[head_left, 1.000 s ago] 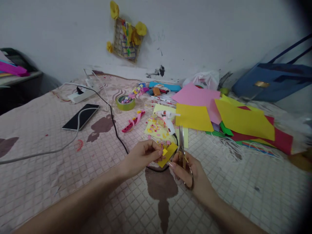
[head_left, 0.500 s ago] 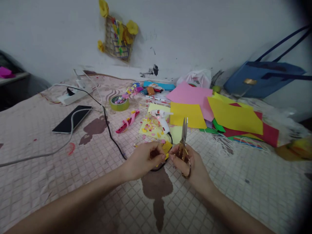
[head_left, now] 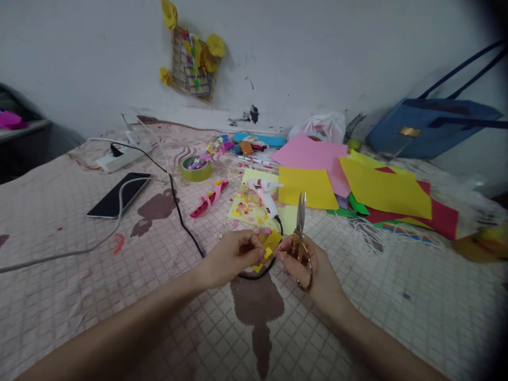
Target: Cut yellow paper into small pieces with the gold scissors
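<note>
My left hand [head_left: 232, 258] is closed in a pinch at the edge of a small yellow paper piece [head_left: 268, 253]. My right hand [head_left: 317, 267] has its fingers round the gold handles of a pair of scissors [head_left: 300, 217], whose blades point up and away from me. The thumb and fingertip of that hand come close to the small piece; whether they touch it I cannot tell. Under and behind the fingertips lies a larger yellow paper scrap [head_left: 273, 239] on the table. A white glue gun [head_left: 266, 197] rests just beyond, its black cord curving beneath my hands.
Pale yellow paper [head_left: 238, 211] carries small cut bits. Coloured sheets [head_left: 307, 188] and white string [head_left: 367, 235] lie to the right. Green tape [head_left: 196, 172], a pink-wrapped red strip [head_left: 209, 199], a dark phone [head_left: 119, 196] and a power strip [head_left: 123, 156] are on the left.
My left fingertips have drawn slightly left, away from the right ones, and more of the small yellow piece shows between them. The scissors stay in my right hand.
</note>
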The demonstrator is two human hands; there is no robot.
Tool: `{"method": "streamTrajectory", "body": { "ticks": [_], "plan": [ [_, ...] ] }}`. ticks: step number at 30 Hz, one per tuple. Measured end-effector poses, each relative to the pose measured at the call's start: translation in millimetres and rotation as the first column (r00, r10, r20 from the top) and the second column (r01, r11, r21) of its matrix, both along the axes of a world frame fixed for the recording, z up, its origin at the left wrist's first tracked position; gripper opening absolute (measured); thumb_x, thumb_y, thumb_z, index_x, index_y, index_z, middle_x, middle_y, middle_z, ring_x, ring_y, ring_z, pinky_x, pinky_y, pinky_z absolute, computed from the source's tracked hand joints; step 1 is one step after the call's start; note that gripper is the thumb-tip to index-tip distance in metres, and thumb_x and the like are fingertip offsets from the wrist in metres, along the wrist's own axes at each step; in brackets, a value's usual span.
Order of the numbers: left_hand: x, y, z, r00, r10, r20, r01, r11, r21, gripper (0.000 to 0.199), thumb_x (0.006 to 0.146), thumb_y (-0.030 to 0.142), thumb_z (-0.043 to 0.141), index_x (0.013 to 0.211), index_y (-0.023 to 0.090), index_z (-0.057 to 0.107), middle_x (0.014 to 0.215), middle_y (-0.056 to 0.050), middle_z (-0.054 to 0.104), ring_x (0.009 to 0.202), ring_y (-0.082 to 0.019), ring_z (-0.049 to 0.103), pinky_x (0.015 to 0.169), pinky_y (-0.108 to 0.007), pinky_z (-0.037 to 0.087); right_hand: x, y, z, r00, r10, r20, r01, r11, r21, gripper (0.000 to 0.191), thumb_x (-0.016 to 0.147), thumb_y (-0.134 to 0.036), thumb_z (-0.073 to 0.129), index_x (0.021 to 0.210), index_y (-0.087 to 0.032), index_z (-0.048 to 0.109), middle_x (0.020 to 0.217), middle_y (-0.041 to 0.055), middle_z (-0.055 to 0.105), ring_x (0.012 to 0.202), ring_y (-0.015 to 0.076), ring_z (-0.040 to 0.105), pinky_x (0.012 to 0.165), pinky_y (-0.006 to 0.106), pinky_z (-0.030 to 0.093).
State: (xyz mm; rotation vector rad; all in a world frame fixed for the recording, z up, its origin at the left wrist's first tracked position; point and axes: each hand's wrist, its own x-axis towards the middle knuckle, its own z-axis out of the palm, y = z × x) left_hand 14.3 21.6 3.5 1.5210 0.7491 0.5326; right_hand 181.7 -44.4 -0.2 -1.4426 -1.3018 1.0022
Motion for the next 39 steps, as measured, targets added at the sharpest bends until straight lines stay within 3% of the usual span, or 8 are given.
{"method": "streamTrajectory", "body": {
  "ticks": [11, 22, 34, 39],
  "plan": [
    [-1, 0, 2.8, 0.999, 0.027, -0.033, -0.025, 0.997, 0.071, 0.019, 0.078, 0.032, 0.055, 0.074, 0.013, 0.054, 0.070, -0.001, 0.055, 0.064, -0.010, 0.049, 0.058, -0.022, 0.039, -3, -1, 4.3, 0.999, 0.030, -0.045, -0.032, 0.999, -0.043, 0.019, 0.075, -0.034, 0.059, 0.077, -0.018, 0.049, 0.062, -0.0040, 0.047, 0.054, 0.0100, 0.042, 0.049, 0.022, 0.034],
    [-3, 3, 12.1, 0.983, 0.146, 0.114, -0.130, 0.982, -0.139, 0.022, 0.076, 0.033, 0.058, 0.073, 0.013, 0.051, 0.071, -0.001, 0.057, 0.065, -0.010, 0.054, 0.066, -0.026, 0.044, -13, -9, 5.6, 0.969, 0.237, -0.075, -0.244, 0.963, -0.114, 0.030, 0.080, -0.048, 0.049, 0.068, -0.020, 0.045, 0.054, -0.0045, 0.045, 0.047, 0.0105, 0.042, 0.044, 0.023, 0.036],
    [-4, 3, 13.1, 0.967, 0.195, 0.163, -0.163, 0.968, -0.191, 0.019, 0.076, 0.029, 0.059, 0.074, 0.012, 0.053, 0.074, -0.003, 0.060, 0.066, -0.010, 0.056, 0.067, -0.026, 0.045, -15, -11, 1.8, 0.957, 0.257, -0.133, -0.275, 0.950, -0.144, 0.040, 0.085, -0.056, 0.037, 0.070, -0.019, 0.044, 0.049, -0.0054, 0.041, 0.043, 0.0095, 0.040, 0.042, 0.022, 0.032],
    [-4, 3, 13.7, 0.962, 0.215, 0.169, -0.181, 0.964, -0.196, 0.019, 0.075, 0.029, 0.060, 0.075, 0.011, 0.054, 0.074, -0.003, 0.061, 0.067, -0.010, 0.056, 0.067, -0.025, 0.045, -15, -11, 1.3, 0.968, 0.189, -0.167, -0.211, 0.970, -0.121, 0.040, 0.085, -0.055, 0.037, 0.067, -0.019, 0.044, 0.049, -0.0051, 0.040, 0.043, 0.0097, 0.040, 0.043, 0.023, 0.033]
  ]
}}
